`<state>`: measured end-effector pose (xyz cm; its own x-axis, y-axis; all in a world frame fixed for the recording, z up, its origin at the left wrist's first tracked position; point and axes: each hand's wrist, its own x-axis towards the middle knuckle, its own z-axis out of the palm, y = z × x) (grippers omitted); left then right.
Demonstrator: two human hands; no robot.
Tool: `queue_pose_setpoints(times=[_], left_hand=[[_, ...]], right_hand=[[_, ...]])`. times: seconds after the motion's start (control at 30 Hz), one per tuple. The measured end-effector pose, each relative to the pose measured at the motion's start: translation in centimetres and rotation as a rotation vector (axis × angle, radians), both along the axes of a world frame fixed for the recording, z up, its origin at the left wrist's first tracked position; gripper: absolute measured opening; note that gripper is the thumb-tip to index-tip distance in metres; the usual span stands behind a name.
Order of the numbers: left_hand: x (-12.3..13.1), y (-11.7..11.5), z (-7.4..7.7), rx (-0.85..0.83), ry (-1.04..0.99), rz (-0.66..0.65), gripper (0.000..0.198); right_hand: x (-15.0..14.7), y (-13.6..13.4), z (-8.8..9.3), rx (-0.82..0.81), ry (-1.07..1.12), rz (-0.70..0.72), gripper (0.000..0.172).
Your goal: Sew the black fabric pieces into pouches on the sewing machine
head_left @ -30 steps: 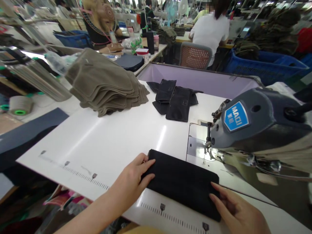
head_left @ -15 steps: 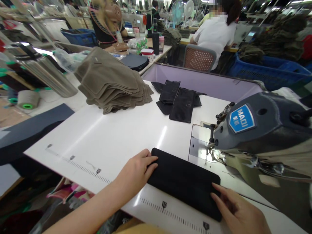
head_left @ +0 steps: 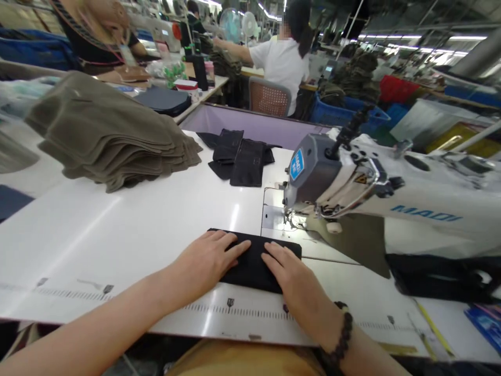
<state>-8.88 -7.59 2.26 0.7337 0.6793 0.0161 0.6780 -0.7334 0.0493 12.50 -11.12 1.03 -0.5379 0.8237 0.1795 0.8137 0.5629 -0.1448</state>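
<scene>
While our left hand point(head_left: 207, 259) and right hand point(head_left: 291, 277) lie flat with fingers spread, both press the folded black fabric piece point(head_left: 254, 258) onto the white worktable point(head_left: 136, 224) (just before the needle). Beside it stands the grey-and-white sewing machine point(head_left: 352, 188). Farther off lie small black fabric pieces point(head_left: 240, 156) and a stack of olive-brown fabric point(head_left: 105, 136).

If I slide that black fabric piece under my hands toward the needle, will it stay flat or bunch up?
The black fabric piece looks soft and floppy, so it may bunch. It lies on the smooth, glossy table, so it probably slides easily. It looks light.
</scene>
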Motion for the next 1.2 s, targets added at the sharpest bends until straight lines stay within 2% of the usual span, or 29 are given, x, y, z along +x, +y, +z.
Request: queue_pose_setpoints(times=[0.1, 0.17, 0.3, 0.47, 0.6, 0.7, 0.77, 0.83, 0.87, 0.93, 1.0, 1.07, 1.2], left_hand=[[1.8, -0.5, 0.0, 0.05, 0.031, 0.066, 0.026], [2.7, -0.9, -0.6, 0.097, -0.01, 0.039, 0.023], [3.2, -1.2, -2.7, 0.216, -0.07, -0.028, 0.03], [3.2, -1.2, -4.0, 0.184, -0.095, -0.016, 0.042], [1.3, -0.5, -4.3, 0.172, -0.06, 0.036, 0.054], [-1.8, -0.3, -4.2, 0.235, -0.049, 0.203, 0.068], [-3.4, -0.8, -3.7, 0.305, -0.051, 0.289, 0.066], [-3.7, -2.0, -2.9, 0.314, -0.056, 0.236, 0.049], [-3.3, -2.6, -2.5, 0.282, -0.053, 0.161, 0.04], [-1.7, -3.3, -1.9, 0.178, -0.038, 0.006, 0.035], [0.2, -2.5, -1.7, 0.117, -0.021, 0.011, 0.037], [1.9, -0.3, -1.7, 0.097, -0.028, 0.05, 0.041], [4.6, 5.0, -1.6, 0.087, -0.023, 0.043, 0.042]], right_hand=[[-0.7, 0.0, 0.0, -0.059, 0.066, -0.013, 0.031], [-1.1, 0.0, 0.0, -0.083, 0.097, -0.05, 0.029], [-1.5, -0.4, -0.6, -0.068, 0.086, -0.085, 0.045], [-1.4, -0.8, -1.7, -0.065, 0.093, -0.106, 0.047], [-1.2, -0.9, -1.9, -0.064, 0.095, -0.101, 0.047], [-1.1, -0.9, -1.9, -0.075, 0.112, -0.103, 0.046], [-1.2, -0.8, -2.0, -0.081, 0.117, -0.101, 0.046], [-1.4, -0.9, -2.0, -0.077, 0.112, -0.101, 0.046], [-1.4, -0.9, -1.9, -0.075, 0.105, -0.102, 0.046], [-1.4, -1.1, -1.5, -0.073, 0.089, -0.109, 0.048], [-1.1, -1.1, -0.7, -0.079, 0.064, -0.118, 0.048], [-0.3, -0.7, 0.2, -0.093, 0.03, -0.083, 0.044], [2.1, 1.6, 1.6, -0.099, -0.068, 0.147, 0.028]])
